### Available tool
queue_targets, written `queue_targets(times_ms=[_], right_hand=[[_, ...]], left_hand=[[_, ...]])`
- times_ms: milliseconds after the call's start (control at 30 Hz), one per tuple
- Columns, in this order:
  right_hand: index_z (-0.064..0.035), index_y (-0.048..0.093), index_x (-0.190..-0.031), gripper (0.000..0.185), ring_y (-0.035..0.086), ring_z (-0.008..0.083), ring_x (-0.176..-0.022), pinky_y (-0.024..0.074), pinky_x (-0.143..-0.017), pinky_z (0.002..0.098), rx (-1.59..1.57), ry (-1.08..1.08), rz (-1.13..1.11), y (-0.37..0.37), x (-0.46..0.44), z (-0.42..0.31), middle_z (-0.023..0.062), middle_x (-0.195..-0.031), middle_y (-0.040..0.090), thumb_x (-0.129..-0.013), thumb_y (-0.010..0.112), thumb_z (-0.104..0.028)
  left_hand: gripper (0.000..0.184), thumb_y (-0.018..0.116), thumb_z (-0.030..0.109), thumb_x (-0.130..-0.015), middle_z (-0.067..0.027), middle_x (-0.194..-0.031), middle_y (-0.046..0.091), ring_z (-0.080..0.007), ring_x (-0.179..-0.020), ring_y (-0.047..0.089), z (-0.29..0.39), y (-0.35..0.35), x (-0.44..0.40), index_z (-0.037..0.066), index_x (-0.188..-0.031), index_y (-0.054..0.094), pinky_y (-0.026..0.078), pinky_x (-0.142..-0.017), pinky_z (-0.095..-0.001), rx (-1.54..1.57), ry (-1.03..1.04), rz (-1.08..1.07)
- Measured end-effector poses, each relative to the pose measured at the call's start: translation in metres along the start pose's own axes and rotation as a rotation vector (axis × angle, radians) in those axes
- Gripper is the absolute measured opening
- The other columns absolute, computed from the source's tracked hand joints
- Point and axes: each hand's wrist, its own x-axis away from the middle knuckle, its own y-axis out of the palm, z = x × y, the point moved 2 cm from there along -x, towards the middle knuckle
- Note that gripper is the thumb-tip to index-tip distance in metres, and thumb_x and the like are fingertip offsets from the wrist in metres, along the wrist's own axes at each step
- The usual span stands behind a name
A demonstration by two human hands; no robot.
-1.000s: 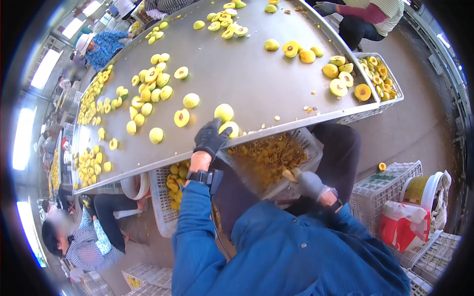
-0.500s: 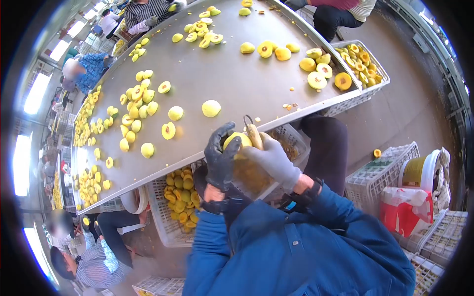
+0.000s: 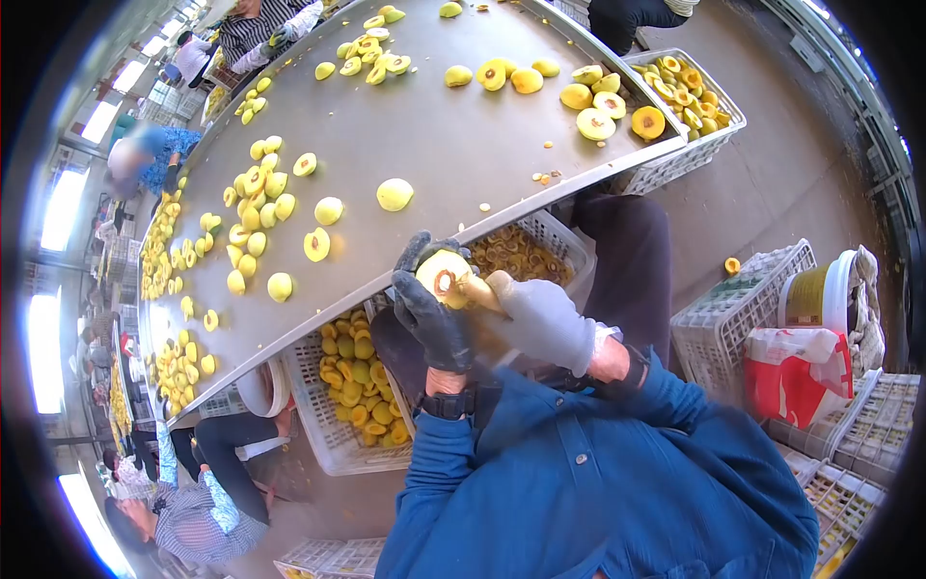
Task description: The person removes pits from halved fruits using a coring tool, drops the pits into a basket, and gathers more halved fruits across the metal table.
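My left hand [image 3: 430,326], in a black glove, cups a yellow peach half [image 3: 437,264] with its cut face up and a reddish-brown centre showing. My right hand [image 3: 546,322], in a grey glove, is closed around the wooden handle of a pitting tool [image 3: 480,292]. The tool's tip is at the middle of the cut face; its metal loop cannot be made out. Both hands are just off the near edge of the metal table [image 3: 376,145], above my lap. A whole-looking peach half [image 3: 394,194] lies on the table nearby.
A bin [image 3: 582,253] of brown pit scraps stands under the table edge. One crate [image 3: 313,410] of peach halves is at lower left, another [image 3: 709,145] at the table's right end. Stacked crates [image 3: 694,333] and a bucket [image 3: 805,294] stand right. Other people sit around the table.
The peach half has turned so its cut face shows. The tool has tilted from upright to pointing left into the fruit, and its hooked loop no longer shows. The view has shifted slightly.
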Motion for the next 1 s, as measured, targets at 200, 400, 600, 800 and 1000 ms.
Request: queue_targets(times_ms=[200,400,600,800,1000], right_hand=[[-0.0007,0.053,-0.096,0.03,0.063,0.041,-0.064,0.0486,-0.056,0.0475,-0.082,0.016,-0.034,0.004,0.008,0.0,0.0218,-0.066,0.061,-0.084,0.066,-0.025],[0.003,0.054,-0.094,0.028,0.064,0.0421,-0.068,0.0491,-0.059,0.0467,-0.262,-0.003,-0.107,0.0,0.014,-0.003,0.0255,-0.07,0.062,-0.085,0.065,-0.022],[-0.0007,0.059,-0.09,0.023,0.059,0.0164,-0.05,0.0448,-0.046,0.0306,-0.792,0.163,-0.301,0.011,0.013,0.006,0.0034,-0.06,0.06,-0.088,0.063,-0.023],[-0.0025,0.065,-0.084,0.022,0.052,0.0066,-0.057,0.0387,-0.049,0.0244,-1.465,0.591,-0.891,-0.035,0.02,-0.015,-0.0001,-0.065,0.056,-0.086,0.064,-0.024],[-0.0033,0.064,-0.083,0.024,0.048,0.0056,-0.05,0.036,-0.044,0.0245,-0.858,0.119,-0.489,-0.016,0.028,0.003,-0.0016,-0.06,0.052,-0.088,0.064,-0.027]], left_hand=[[0.068,0.023,0.054,-0.103,-0.0154,-0.106,0.065,-0.0238,-0.094,0.064,0.016,0.005,0.006,-0.004,-0.129,0.047,0.053,-0.084,-0.0341,-0.186,0.071,-0.005],[0.062,0.023,0.047,-0.104,-0.0152,-0.103,0.065,-0.0231,-0.091,0.065,0.022,0.009,0.009,-0.005,-0.127,0.048,0.054,-0.082,-0.0339,-0.224,0.094,-0.021],[0.055,0.029,0.04,-0.105,-0.0157,-0.101,0.066,-0.024,-0.089,0.065,0.025,0.008,0.002,-0.006,-0.121,0.054,0.055,-0.082,-0.036,-0.368,0.289,-0.079],[0.056,0.034,0.044,-0.103,-0.0185,-0.093,0.066,-0.0258,-0.08,0.067,0.044,0.021,0.002,-0.006,-0.115,0.056,0.057,-0.072,-0.0378,-0.145,0.239,-0.158],[0.059,0.034,0.046,-0.102,-0.0187,-0.089,0.068,-0.0265,-0.076,0.067,0.042,0.006,-0.006,-0.005,-0.112,0.061,0.056,-0.072,-0.0371,-0.26,0.247,-0.584]])
